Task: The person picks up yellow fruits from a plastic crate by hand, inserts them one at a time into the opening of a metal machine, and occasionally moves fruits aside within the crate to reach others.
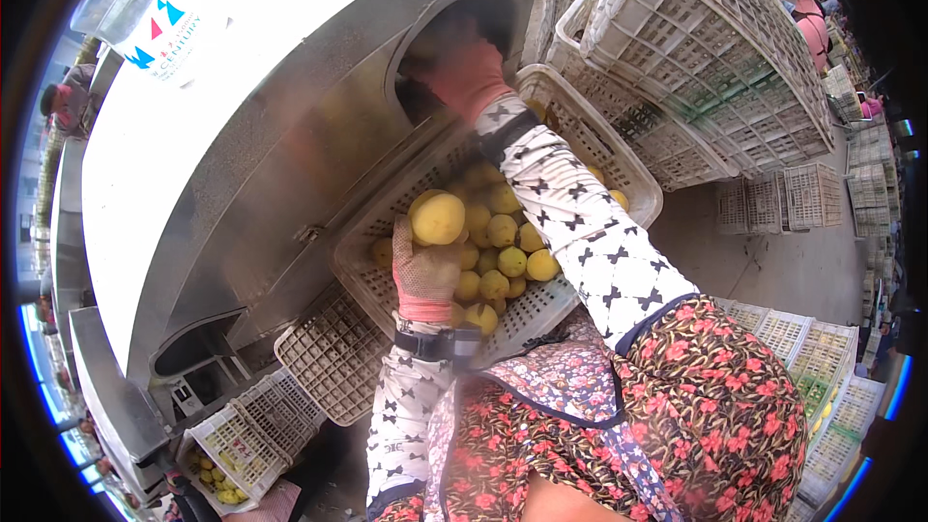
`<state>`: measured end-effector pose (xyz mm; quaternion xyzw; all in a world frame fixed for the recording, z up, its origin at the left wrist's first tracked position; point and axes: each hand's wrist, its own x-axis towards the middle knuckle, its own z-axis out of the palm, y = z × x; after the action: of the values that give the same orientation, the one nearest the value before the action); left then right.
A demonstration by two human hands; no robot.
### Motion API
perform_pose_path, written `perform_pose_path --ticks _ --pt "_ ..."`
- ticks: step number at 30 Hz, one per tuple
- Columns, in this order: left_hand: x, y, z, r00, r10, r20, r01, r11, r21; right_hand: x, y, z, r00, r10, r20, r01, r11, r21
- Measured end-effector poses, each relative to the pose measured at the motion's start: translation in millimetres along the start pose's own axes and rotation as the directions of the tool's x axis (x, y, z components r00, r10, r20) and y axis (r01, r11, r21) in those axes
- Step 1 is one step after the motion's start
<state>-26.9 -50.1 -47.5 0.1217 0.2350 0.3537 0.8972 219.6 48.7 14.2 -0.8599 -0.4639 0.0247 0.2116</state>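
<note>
My left hand (429, 272), in a pink and tan knit glove, holds yellow peaches (439, 219) up above a plastic crate (362, 283). At least two fruits show there, one partly behind the other. Loose yellow peaches (511, 261) cover part of the crate's floor. My right hand (467, 80), also gloved in pink, reaches inside a round opening (500, 11) in the side of a grey metal machine (326, 130). Its fingers are blurred and in shadow, so what they touch is hidden. My right forearm crosses over the crate.
Stacked plastic crates (696, 51) rise at the upper right. Another crate (333, 355) leans below the machine, and one with yellow fruit (225, 467) lies at lower left. A clear plastic container (156, 22) stands on the white machine top. People (808, 22) are farther off.
</note>
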Motion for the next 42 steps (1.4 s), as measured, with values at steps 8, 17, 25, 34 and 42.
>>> perform_pose_path --ticks 8,17,25,34,42 --pt "9.7 16.6 -8.1 0.984 0.156 0.086 -0.161 0.985 0.055 -150.0 -0.5 -39.5 0.921 -0.315 0.229 0.139 0.815 0.563" --pt "0.5 16.6 73.5 0.977 0.153 0.146 -0.153 0.988 -0.01 -163.1 -22.3 -41.5 0.982 -0.116 0.15 0.027 0.867 0.497" --pt "7.0 4.9 -42.7 0.946 0.316 -0.072 -0.255 0.863 0.436 -24.8 -14.1 -20.2 0.977 -0.075 0.197 0.089 0.994 -0.062" --pt "-37.5 -11.4 -109.3 0.928 0.233 -0.291 -0.101 0.909 0.404 -103.6 75.4 34.1 0.97 -0.082 0.23 0.04 0.982 0.183" --pt "-10.6 -35.8 -84.2 0.94 0.127 -0.317 0.017 0.909 0.416 -92.2 90.0 106.3 0.738 -0.09 0.668 0.402 0.855 -0.329"
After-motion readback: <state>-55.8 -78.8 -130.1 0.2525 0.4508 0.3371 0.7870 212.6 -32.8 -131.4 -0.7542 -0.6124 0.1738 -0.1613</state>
